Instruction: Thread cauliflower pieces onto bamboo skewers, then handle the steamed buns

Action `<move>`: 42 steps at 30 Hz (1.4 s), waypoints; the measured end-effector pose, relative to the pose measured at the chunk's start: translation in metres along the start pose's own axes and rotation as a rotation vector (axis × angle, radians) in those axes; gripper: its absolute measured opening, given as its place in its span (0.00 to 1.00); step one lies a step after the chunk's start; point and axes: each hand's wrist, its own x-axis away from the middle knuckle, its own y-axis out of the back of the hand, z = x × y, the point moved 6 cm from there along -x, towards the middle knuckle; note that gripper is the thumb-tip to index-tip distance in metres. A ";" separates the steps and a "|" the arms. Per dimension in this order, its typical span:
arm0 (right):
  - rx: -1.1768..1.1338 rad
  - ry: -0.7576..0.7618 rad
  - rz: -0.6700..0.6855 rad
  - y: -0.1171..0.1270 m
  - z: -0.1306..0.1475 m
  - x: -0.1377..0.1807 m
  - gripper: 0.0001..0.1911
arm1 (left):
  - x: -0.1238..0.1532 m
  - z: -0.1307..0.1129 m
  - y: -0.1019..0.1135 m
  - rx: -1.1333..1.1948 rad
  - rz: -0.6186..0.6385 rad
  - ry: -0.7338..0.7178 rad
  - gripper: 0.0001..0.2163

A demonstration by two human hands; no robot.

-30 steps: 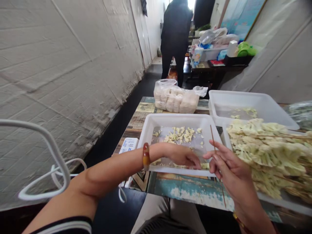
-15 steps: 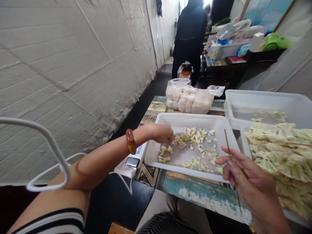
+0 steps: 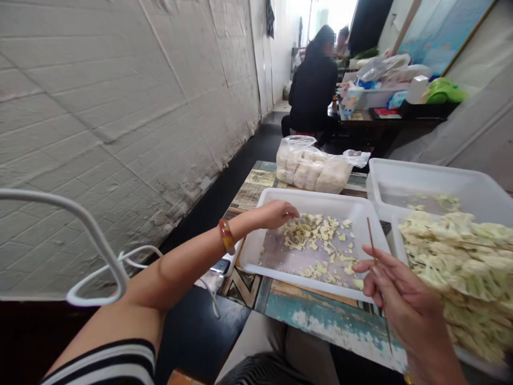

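Note:
My left hand (image 3: 279, 214), with an amber bangle on the wrist, hovers over the far left part of a white plastic tray (image 3: 250, 251). Its fingers are loosely bent and apart, and nothing shows in them. Just beyond the fingertips lies a heap of small cauliflower pieces (image 3: 308, 230); more crumbs are scattered toward the near right. At the tray's right corner, my right hand (image 3: 401, 294) pinches a thin wooden skewer (image 3: 370, 238) between thumb and fingers. The skewer is bare and nearly upright, leaning slightly.
Skewered cauliflower (image 3: 452, 256) is piled in a tub on the right, with another white tub (image 3: 425, 174) behind. A plastic bag of pale food (image 3: 312, 166) stands past the tray. A digital scale (image 3: 221, 266) is left of it. Farther back, a person (image 3: 315, 85) sits by a cluttered table.
My left hand has loosened from a fist and shifted slightly away. Cauliflower pieces from the tray's left side have joined the heap. The person behind has gone from bending to sitting.

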 end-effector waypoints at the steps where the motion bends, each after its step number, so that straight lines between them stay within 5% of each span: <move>1: -0.005 0.002 0.005 -0.001 0.000 0.000 0.18 | -0.002 0.002 0.000 -0.066 0.002 0.021 0.16; 8: -0.011 -0.035 0.008 -0.003 -0.002 0.000 0.20 | -0.004 0.002 -0.035 -0.300 0.150 0.092 0.13; 13: 0.011 -0.026 0.010 -0.007 0.002 0.001 0.21 | -0.012 -0.006 -0.038 -0.164 0.034 0.097 0.14; 16: 0.028 -0.025 0.021 -0.010 0.002 0.002 0.22 | -0.012 -0.009 -0.020 0.033 -0.143 0.128 0.11; 19: 0.039 -0.034 0.040 -0.011 0.000 0.002 0.23 | 0.002 -0.014 -0.003 0.472 -0.324 0.148 0.06; 25: -0.003 0.036 0.048 -0.019 0.006 -0.001 0.24 | 0.043 -0.039 -0.003 1.122 -0.433 0.098 0.15; 34: -0.165 0.031 0.112 -0.071 0.024 -0.004 0.18 | 0.054 -0.043 -0.028 1.202 -0.645 0.187 0.15; 39: -0.015 0.154 0.063 -0.072 0.020 -0.010 0.12 | 0.063 -0.045 -0.038 1.407 -0.590 0.153 0.19; 42: 0.040 0.101 0.117 -0.072 0.013 -0.011 0.13 | 0.069 -0.046 -0.037 1.447 -0.612 0.151 0.19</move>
